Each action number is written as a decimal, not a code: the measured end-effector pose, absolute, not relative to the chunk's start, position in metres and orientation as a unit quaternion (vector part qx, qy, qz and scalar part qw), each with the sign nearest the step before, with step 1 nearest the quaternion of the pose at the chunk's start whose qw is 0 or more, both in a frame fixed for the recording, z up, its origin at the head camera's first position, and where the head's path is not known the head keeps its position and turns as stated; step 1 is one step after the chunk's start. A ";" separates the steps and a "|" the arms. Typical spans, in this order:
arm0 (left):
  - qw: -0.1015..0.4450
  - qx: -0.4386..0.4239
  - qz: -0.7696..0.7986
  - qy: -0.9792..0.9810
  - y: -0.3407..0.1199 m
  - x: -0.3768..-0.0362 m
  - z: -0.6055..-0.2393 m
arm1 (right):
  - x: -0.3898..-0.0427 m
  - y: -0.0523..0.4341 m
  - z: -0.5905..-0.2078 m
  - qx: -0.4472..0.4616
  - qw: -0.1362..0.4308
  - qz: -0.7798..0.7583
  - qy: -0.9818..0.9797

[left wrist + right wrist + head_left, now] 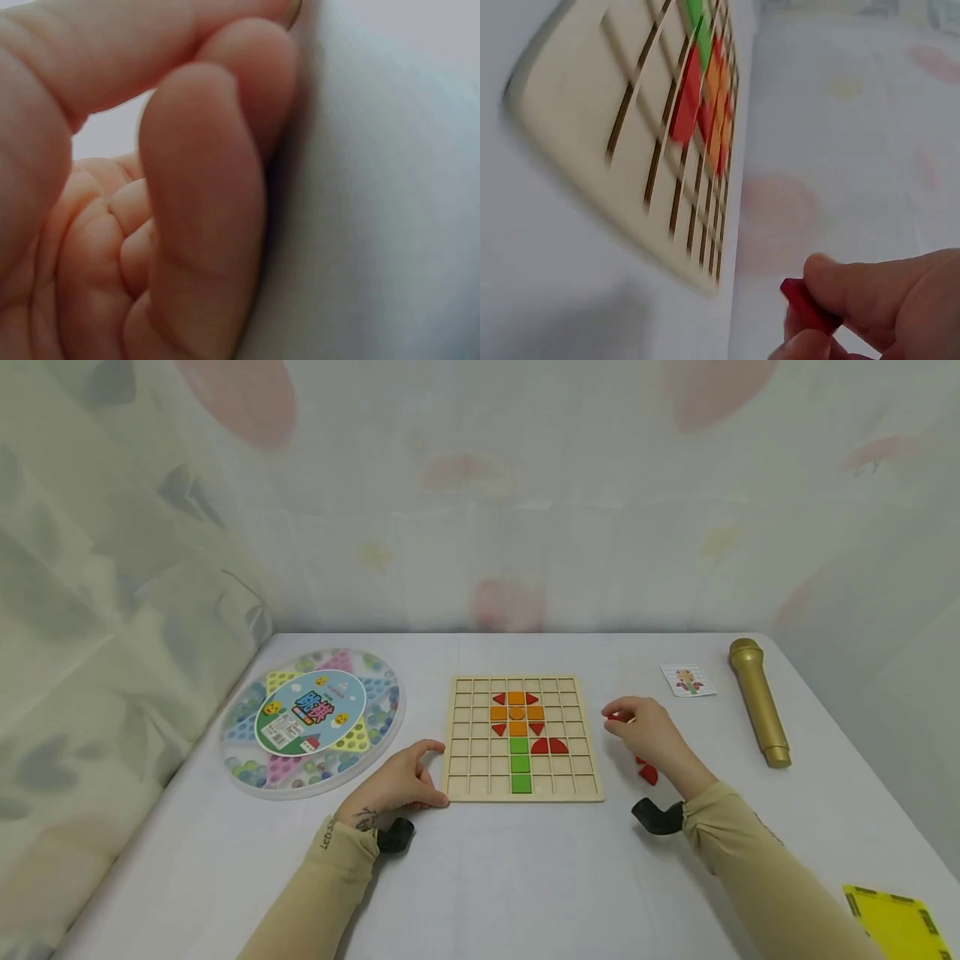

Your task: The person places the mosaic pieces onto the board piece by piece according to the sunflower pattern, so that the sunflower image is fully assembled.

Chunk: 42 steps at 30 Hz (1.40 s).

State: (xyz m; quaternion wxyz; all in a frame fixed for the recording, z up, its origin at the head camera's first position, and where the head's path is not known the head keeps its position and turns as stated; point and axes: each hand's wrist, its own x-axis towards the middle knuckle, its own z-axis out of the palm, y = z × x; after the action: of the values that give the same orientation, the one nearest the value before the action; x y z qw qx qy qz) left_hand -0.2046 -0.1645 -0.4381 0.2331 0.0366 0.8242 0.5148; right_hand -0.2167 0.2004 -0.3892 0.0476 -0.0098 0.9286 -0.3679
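Pinching a small red piece (808, 304) between thumb and fingers (870, 281) of the right hand (651, 732), just off the right edge of the wooden grid board (585, 777), above the counter (525, 877). Lying beside that wrist, more red pieces (648, 771), number hard to tell. Resting at the board's lower left corner, the left hand (397, 783), fingers loosely curled and gripping nothing, thumb tip touching the board's edge. Sitting in the board's cells: five orange pieces counting the round centre, four small red triangles around them, three green squares in a column below, two red quarter-rounds to the right of the top green square. Leaving open cells along every side of the board. Lying well apart: one round plastic marble game (311, 720) near the counter's left edge, one small picture card (687, 680) and one gold microphone (759, 702) toward the right edge, one yellow sheet (892, 922) at the near right corner. Staying bare, the wide front strip of counter between both sleeves.
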 end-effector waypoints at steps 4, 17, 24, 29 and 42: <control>0.236 0.039 0.510 0.826 -0.164 -0.205 -0.438 | -0.217 0.175 -0.395 -0.030 0.040 -0.396 0.917; 0.233 0.043 0.504 0.831 -0.163 -0.205 -0.437 | -0.212 0.131 -0.406 0.016 0.054 -0.490 0.870; 0.230 0.042 0.504 0.831 -0.164 -0.204 -0.437 | -0.211 0.126 -0.403 0.015 0.037 -0.500 0.865; 0.232 0.041 0.507 0.829 -0.164 -0.204 -0.437 | -0.212 0.124 -0.405 0.044 0.083 -0.518 0.850; 0.233 0.051 0.504 0.830 -0.165 -0.206 -0.438 | -0.210 0.116 -0.416 0.032 0.133 -0.456 0.880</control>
State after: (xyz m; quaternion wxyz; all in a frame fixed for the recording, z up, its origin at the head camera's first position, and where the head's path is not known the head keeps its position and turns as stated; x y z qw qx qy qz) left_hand -0.2056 -0.1652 -0.4380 0.2329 0.0508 0.8301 0.5041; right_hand -0.2102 0.1164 -0.4163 0.1328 0.0323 0.8797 -0.4555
